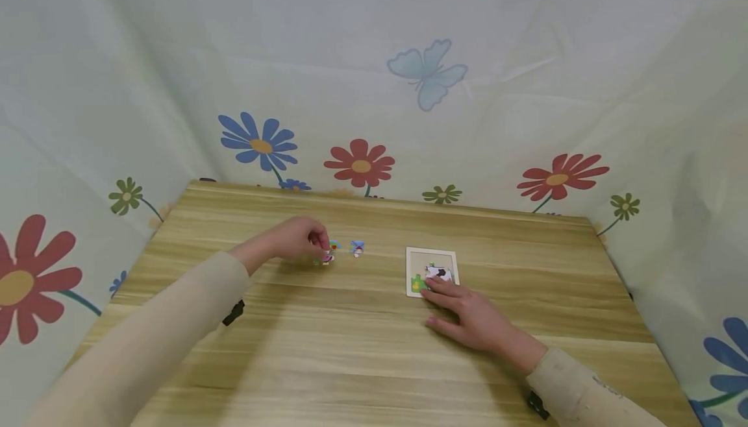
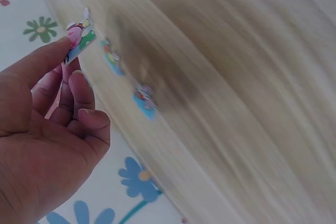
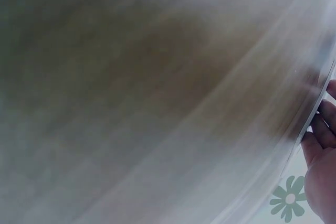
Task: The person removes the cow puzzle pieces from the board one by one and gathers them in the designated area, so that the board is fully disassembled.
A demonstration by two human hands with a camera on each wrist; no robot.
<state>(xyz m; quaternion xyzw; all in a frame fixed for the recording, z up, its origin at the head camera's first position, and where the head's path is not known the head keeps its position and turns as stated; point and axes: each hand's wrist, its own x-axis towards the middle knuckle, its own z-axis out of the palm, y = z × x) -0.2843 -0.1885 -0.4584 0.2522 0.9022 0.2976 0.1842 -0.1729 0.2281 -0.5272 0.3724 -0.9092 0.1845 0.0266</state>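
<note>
Between thumb and fingertips, my left hand (image 1: 297, 239) pinches a small puzzle piece (image 2: 80, 36) with pink, white and green print. In the left wrist view it is held above the table, clear of two other colourful pieces (image 2: 144, 101) lying on the wood. One loose piece (image 1: 358, 248) with blue on it lies just right of the left hand in the head view. My right hand (image 1: 476, 320) rests with extended fingers on the lower right of a white-edged puzzle board (image 1: 431, 251), which shows a black-and-white cow picture. Its fingers partly cover the board's lower corner.
The wood-grain table (image 1: 327, 349) runs back to a pale curtain (image 1: 327, 37) printed with flowers and a butterfly. More of that cloth hangs at both sides. Black wrist straps (image 1: 234, 313) show below both sleeves.
</note>
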